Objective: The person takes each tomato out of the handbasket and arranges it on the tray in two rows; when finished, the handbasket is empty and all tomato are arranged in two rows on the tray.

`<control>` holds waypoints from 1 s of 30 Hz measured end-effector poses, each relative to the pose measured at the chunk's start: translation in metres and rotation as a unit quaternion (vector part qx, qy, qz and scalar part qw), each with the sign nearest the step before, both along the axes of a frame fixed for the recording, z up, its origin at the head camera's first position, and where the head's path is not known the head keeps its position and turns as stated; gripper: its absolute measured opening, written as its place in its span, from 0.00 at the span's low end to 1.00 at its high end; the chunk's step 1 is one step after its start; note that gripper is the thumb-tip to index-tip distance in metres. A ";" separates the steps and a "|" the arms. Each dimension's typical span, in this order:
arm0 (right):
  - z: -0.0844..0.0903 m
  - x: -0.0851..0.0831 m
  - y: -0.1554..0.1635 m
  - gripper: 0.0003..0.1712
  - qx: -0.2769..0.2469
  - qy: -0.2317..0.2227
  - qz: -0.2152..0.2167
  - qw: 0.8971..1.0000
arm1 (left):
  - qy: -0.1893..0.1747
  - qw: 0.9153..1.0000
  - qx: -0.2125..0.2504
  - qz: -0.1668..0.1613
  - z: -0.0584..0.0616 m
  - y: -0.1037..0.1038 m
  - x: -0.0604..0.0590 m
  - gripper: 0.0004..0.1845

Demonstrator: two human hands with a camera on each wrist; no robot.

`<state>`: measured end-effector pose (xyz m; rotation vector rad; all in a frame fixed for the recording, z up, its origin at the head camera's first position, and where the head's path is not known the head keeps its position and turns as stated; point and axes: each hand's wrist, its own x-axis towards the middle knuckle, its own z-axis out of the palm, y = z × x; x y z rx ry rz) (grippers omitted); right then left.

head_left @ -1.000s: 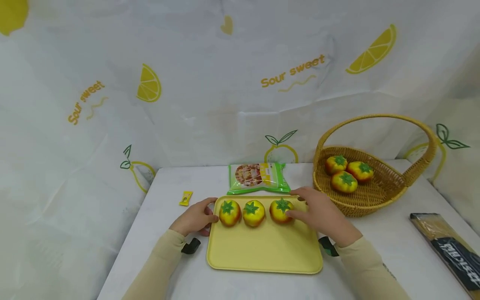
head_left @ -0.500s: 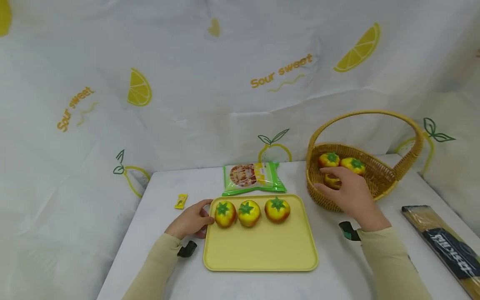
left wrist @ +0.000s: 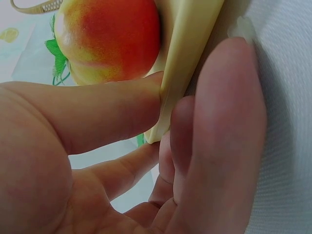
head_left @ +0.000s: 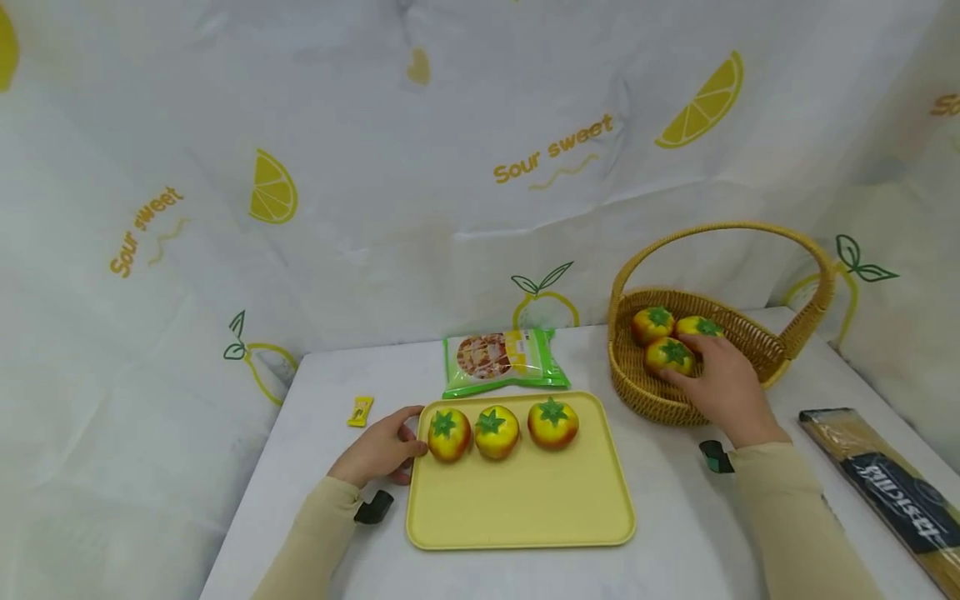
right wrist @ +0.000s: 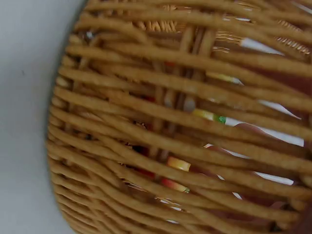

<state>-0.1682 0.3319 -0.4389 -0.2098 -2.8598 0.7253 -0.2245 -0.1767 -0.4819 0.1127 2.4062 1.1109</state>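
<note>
My left hand (head_left: pixel 378 447) grips the left rim of a yellow tray (head_left: pixel 525 512); in the left wrist view the thumb (left wrist: pixel 122 109) presses on the rim and other fingers lie below it. Three yellow-red persimmons with green star-shaped tops sit in a row along the tray's far side: the left persimmon (head_left: pixel 449 436), the middle persimmon (head_left: pixel 497 432) and the right persimmon (head_left: pixel 553 423). My right hand (head_left: pixel 723 387) reaches into the wicker basket (head_left: pixel 645 404), thumb and fingers around the front persimmon (head_left: pixel 670 357). Another persimmon (head_left: pixel 652 324) and a partly covered persimmon (head_left: pixel 699 326) lie behind it.
A green-edged food packet (head_left: pixel 501 362) lies behind the tray. Left of it is a small yellow wrapped candy (head_left: pixel 360 411). At the right lies a long noodle pack (head_left: pixel 885 492). The basket's tall handle (head_left: pixel 738 225) arches above the persimmons; its woven side (right wrist: pixel 161 122) fills the right wrist view.
My right hand has left the right persimmon on the tray, moved right to the basket and closed around the front persimmon there. My left hand stays at the tray's left rim.
</note>
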 end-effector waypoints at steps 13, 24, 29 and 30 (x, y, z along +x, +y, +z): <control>0.004 -0.015 0.010 0.45 0.036 -0.056 0.028 0.997 | 0.008 1.000 -0.007 -0.007 0.003 0.005 -0.001 0.34; 0.002 -0.020 0.008 0.44 0.044 -0.079 0.024 0.996 | 0.005 1.000 -0.005 -0.007 0.000 0.002 0.000 0.34; 0.006 -0.018 0.005 0.43 0.043 -0.073 0.029 0.996 | 0.010 1.000 -0.007 -0.008 0.002 0.000 0.001 0.35; 0.007 -0.017 0.005 0.43 0.042 -0.073 0.030 0.996 | 0.010 1.000 -0.007 -0.008 0.003 0.000 0.001 0.35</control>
